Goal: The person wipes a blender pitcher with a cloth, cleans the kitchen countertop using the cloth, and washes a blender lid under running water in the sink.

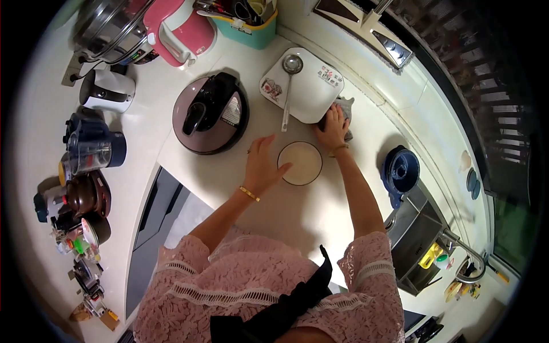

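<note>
A round bowl with a thin dark rim and pale contents stands on the counter. My left hand is at the bowl's left side, fingers apart, its thumb at the rim; whether it touches is unclear. Beyond the bowl, my right hand has its fingers over a crumpled grey cloth, beside the near right corner of a white tray. Part of the cloth is hidden under that hand. A metal ladle lies on the tray, its handle reaching over the near edge.
To the left sits a pressure cooker with a black lid handle. A pink kettle and a teal utensil box stand behind. At right are a blue strainer-like item and the sink. Appliances line the far left, including a blender jug.
</note>
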`<state>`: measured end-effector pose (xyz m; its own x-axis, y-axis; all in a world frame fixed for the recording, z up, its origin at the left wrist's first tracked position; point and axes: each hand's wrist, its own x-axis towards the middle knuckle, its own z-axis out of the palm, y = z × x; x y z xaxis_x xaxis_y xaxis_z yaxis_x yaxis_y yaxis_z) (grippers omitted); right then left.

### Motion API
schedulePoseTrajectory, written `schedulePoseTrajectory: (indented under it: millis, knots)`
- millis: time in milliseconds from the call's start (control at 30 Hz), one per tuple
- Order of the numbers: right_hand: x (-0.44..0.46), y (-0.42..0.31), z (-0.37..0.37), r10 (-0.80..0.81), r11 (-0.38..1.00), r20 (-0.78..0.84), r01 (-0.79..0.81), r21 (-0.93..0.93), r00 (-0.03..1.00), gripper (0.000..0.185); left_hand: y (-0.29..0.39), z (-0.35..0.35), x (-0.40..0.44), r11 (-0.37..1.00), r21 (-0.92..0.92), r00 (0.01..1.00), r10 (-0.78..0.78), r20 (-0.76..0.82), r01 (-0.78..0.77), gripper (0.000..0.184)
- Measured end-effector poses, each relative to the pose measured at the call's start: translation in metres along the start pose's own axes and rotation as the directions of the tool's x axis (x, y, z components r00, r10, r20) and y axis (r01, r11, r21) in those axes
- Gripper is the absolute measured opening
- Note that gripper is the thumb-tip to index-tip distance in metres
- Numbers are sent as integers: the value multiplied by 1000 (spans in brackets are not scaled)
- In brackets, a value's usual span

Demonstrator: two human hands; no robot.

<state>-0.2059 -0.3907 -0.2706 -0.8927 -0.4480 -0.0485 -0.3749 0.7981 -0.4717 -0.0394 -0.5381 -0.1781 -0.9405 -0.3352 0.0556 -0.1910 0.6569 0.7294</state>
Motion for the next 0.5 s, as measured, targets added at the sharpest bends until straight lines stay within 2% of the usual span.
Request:
schedulePoseTrajectory:
  millis: [200,267,333,400,467,500]
  knots:
    - [23,-14,3,84,996,13,-84,-11,996,65,-9,3,-9,996,-68,997,-56,44,59,68]
    - [31,-8,6,15,999,-4,-16,-30,1000,61,-6,1,-10,991,-102,994,-85,65,91,70]
    - [38,1,-2,-10,999,-20,10,-43,1000,56,-3,1,-11,994,-86,993,-61,101,70,71]
    - [47,12,-13,-46,986,0,45,-161,999,52,4,-1,-12,996,-60,988,-56,141,64,72]
    - [54,37,-14,39,987,-148,-61,-148,988,49,15,-4,-12,997,45,980,47,195,-57,72]
    - [53,48,-17,70,983,-122,-90,-163,990,47,16,-3,-15,997,54,977,40,211,-52,72]
